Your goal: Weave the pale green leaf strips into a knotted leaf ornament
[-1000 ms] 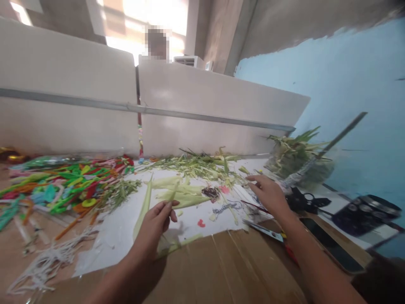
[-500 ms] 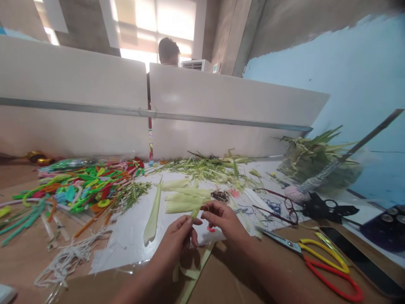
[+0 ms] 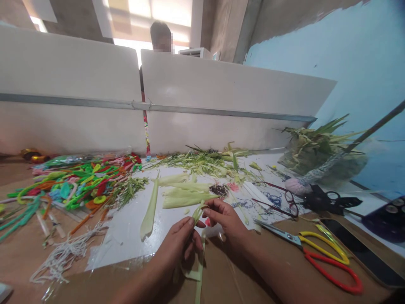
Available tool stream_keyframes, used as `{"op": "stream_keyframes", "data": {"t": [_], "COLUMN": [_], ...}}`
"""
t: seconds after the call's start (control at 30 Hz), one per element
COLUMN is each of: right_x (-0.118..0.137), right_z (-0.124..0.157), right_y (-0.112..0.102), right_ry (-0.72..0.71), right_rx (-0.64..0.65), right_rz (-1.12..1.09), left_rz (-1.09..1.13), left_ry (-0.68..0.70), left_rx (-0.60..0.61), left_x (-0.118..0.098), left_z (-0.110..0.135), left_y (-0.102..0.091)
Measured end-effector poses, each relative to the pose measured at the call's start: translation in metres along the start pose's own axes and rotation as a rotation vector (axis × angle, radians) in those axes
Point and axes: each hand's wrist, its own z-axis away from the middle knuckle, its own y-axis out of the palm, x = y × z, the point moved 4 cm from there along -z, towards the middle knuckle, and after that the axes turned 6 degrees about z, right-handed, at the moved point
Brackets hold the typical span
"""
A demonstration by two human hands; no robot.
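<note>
- The left hand has its thumb and fingers pressed together on a pale green leaf strip, gripping it just below the tip.
- The right hand sits at 2 o'clock from the left, very close to it. Its thumb and forefinger are clamped on the upper end of the same strip.
- The strip is low in the middle of the view, between the two hands. Its free length hangs toward 6 o'clock over the brown cardboard.
- At 12 o'clock from the hands, flat cut leaf pieces lie on a white sheet.
- A long pointed leaf lies at 10 o'clock, well apart from the fingers.
- Yellow-and-red scissors rest at 3 o'clock on the cardboard.
- Spectacles and black scissors lie at 2 o'clock.
- Coloured pipe cleaners are heaped at 10 o'clock, with white string at 9 o'clock.
- A leaf bundle stands far off at 2 o'clock.
- Another person's head shows above the white partition at 12 o'clock.
</note>
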Motion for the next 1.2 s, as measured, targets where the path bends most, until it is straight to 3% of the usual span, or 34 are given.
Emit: {"op": "stream_keyframes", "data": {"t": [0.2, 0.37, 0.57, 0.77, 1.2], "right_x": [-0.006, 0.0, -0.008, -0.012, 0.002], "right_z": [-0.002, -0.002, -0.004, -0.004, -0.003], "right_y": [0.001, -0.002, 0.004, 0.006, -0.002], "right_ry": [-0.003, -0.043, 0.006, -0.008, -0.084], "right_rx": [0.013, -0.031, 0.007, 0.043, -0.111], "right_rz": [-0.064, -0.151, -0.26, -0.163, -0.135], "left_rz": [-0.035, -0.059, -0.135, -0.116, -0.155], "left_ry": [-0.014, -0.03, 0.004, -0.021, -0.053], "left_rx": [0.057, 0.04, 0.046, 0.049, 0.103], "left_x": [0.001, -0.002, -0.006, -0.003, -0.004], "left_z": [0.001, -0.002, -0.002, -0.002, -0.002], "left_y": [0.0, -0.004, -0.004, -0.002, 0.0]}}
